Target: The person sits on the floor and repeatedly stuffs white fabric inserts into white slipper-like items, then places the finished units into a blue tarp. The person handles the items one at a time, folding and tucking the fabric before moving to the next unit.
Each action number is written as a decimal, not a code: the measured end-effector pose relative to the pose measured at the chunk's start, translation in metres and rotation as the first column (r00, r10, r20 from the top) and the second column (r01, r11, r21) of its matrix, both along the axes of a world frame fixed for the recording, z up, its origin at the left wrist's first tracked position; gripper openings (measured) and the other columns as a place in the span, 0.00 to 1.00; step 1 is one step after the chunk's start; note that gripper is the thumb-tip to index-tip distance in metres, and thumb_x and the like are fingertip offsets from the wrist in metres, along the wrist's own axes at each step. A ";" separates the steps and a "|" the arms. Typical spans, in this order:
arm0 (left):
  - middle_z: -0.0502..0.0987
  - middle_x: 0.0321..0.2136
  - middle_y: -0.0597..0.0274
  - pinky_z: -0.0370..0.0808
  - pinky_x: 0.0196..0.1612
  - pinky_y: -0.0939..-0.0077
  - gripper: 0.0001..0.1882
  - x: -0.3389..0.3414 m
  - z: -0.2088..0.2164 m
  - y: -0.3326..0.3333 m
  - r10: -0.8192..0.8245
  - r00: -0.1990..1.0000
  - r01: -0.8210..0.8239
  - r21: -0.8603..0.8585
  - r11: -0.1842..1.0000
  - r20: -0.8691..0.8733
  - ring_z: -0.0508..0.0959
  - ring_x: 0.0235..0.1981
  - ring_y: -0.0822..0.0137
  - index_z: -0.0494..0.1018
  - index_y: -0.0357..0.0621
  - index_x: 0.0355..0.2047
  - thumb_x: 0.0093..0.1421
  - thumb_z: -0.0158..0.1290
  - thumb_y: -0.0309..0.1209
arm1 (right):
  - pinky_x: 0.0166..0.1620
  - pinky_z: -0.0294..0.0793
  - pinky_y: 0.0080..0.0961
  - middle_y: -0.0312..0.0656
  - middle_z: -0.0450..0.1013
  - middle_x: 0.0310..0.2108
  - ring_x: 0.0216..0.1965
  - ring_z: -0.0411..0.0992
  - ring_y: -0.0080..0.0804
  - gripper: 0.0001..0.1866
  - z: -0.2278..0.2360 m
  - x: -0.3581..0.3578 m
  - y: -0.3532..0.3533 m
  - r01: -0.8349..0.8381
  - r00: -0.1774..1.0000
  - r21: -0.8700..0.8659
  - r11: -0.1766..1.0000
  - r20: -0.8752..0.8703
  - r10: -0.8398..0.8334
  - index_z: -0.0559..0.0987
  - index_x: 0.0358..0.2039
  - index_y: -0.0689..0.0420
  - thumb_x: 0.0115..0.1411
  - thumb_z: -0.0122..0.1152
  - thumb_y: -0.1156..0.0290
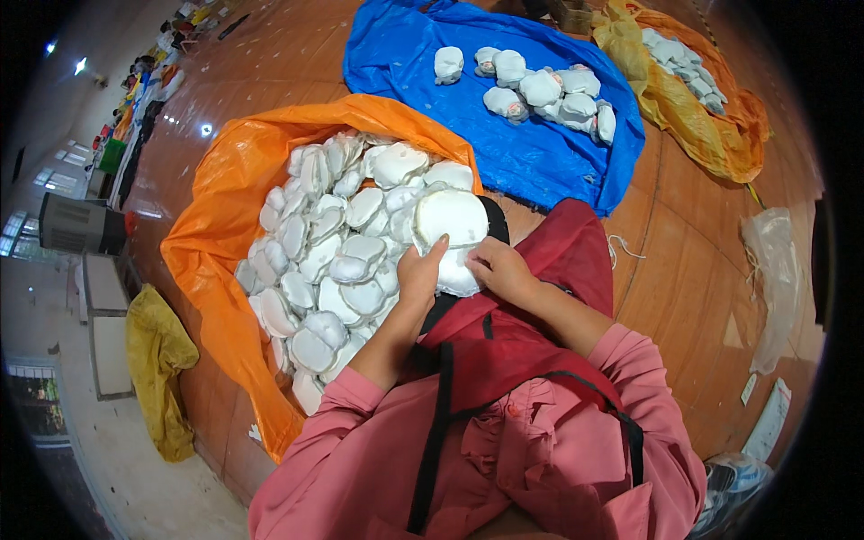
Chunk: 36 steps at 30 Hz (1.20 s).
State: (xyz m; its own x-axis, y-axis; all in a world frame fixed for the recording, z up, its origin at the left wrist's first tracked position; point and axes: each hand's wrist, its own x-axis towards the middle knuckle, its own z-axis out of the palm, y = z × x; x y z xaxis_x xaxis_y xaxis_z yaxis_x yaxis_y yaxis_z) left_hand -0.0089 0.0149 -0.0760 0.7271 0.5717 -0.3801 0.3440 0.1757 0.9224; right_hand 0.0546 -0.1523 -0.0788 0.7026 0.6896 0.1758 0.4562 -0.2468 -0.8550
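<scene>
A flat, white padded piece [451, 220], with a wide round part and a smaller round part below a crease, is held over my lap. My left hand [419, 270] grips it at its left edge, the thumb lying on top near the crease. On the other side my right hand [500, 270] has its fingers bent in a pinch on the right edge. Just left of my hands, an orange plastic sheet [205, 236] with raised sides holds a large heap of similar white pieces [328, 256]. Under the held piece, part of the heap is hidden.
Ahead, a blue sheet [396, 67] carries several rounded white bundles [542, 88]. Farther right, a yellow and orange sheet [697, 135] holds more white pieces. A crumpled yellow bag [157, 360] lies left, a clear plastic bag [776, 288] right. Brown tiled floor [688, 261] runs between.
</scene>
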 end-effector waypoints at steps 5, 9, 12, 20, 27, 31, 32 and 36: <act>0.79 0.34 0.54 0.73 0.36 0.73 0.21 0.001 0.008 -0.011 0.013 0.999 -0.010 -0.065 0.998 0.046 0.77 0.33 0.68 0.74 0.30 0.40 0.54 0.61 0.37 | 0.39 0.71 0.40 0.50 0.72 0.32 0.36 0.72 0.48 0.11 0.012 -0.003 -0.009 -0.217 0.971 -0.270 0.938 0.037 0.235 0.79 0.35 0.58 0.60 0.51 0.66; 0.79 0.35 0.53 0.73 0.38 0.72 0.21 0.008 0.017 -0.017 -0.124 0.992 0.123 0.115 0.986 0.002 0.78 0.33 0.66 0.75 0.31 0.39 0.54 0.61 0.38 | 0.41 0.72 0.41 0.50 0.72 0.32 0.39 0.72 0.48 0.14 0.029 0.005 -0.005 -0.370 0.921 -0.513 0.775 -0.093 0.378 0.80 0.37 0.54 0.61 0.48 0.64; 0.80 0.34 0.53 0.73 0.39 0.71 0.20 0.010 0.003 -0.010 -0.094 0.996 0.091 0.181 0.979 0.005 0.79 0.33 0.64 0.76 0.33 0.38 0.54 0.60 0.38 | 0.39 0.71 0.39 0.49 0.71 0.31 0.37 0.72 0.48 0.07 0.008 0.014 -0.009 -0.285 0.956 -0.249 0.926 0.004 0.295 0.78 0.32 0.58 0.58 0.54 0.69; 0.79 0.37 0.57 0.74 0.37 0.76 0.19 0.009 0.012 -0.011 -0.073 0.997 0.070 0.137 0.988 0.019 0.77 0.34 0.70 0.73 0.33 0.42 0.56 0.60 0.34 | 0.26 0.70 0.19 0.36 0.71 0.25 0.24 0.71 0.23 0.13 -0.008 0.004 -0.007 0.288 0.646 0.163 0.944 -0.761 -0.066 0.69 0.36 0.61 0.53 0.64 0.78; 0.77 0.36 0.57 0.73 0.37 0.76 0.20 0.005 0.005 -0.021 0.017 0.995 -0.021 0.041 0.999 0.103 0.76 0.34 0.70 0.72 0.32 0.42 0.56 0.61 0.35 | 0.27 0.71 0.26 0.41 0.71 0.21 0.21 0.72 0.28 0.08 -0.031 -0.006 -0.001 0.359 0.893 0.030 0.933 -0.302 -0.333 0.76 0.30 0.61 0.57 0.62 0.69; 0.78 0.36 0.56 0.72 0.39 0.75 0.20 0.002 0.001 -0.020 0.095 0.987 -0.097 0.008 0.995 0.126 0.76 0.35 0.69 0.73 0.32 0.42 0.56 0.60 0.35 | 0.29 0.72 0.30 0.43 0.71 0.19 0.22 0.73 0.31 0.13 -0.017 -0.023 -0.001 0.217 0.923 0.014 0.976 -0.327 -0.201 0.79 0.39 0.60 0.59 0.60 0.64; 0.79 0.36 0.55 0.72 0.39 0.74 0.20 0.002 0.001 -0.021 0.112 0.984 -0.113 0.003 0.994 0.136 0.76 0.35 0.68 0.73 0.32 0.41 0.56 0.60 0.36 | 0.29 0.72 0.30 0.43 0.72 0.19 0.22 0.74 0.31 0.15 -0.012 -0.025 -0.003 0.171 0.954 -0.007 0.985 -0.247 -0.168 0.79 0.42 0.60 0.60 0.59 0.64; 0.76 0.38 0.58 0.71 0.40 0.76 0.19 0.002 0.004 -0.023 0.102 0.991 -0.103 0.007 0.995 0.092 0.75 0.37 0.70 0.71 0.33 0.44 0.58 0.59 0.35 | 0.25 0.71 0.27 0.42 0.72 0.18 0.19 0.72 0.28 0.19 0.027 -0.023 -0.010 -0.180 0.829 -0.179 0.967 -0.556 0.051 0.76 0.49 0.60 0.61 0.58 0.63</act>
State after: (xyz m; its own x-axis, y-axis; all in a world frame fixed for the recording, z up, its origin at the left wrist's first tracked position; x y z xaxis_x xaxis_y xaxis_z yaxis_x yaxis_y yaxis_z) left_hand -0.0068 -0.0078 -0.0719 0.6954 0.6494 -0.3078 0.2393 0.1945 0.9513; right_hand 0.0321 -0.1626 -0.0520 0.5515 0.7466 -0.3720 -0.0294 -0.4282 -0.9032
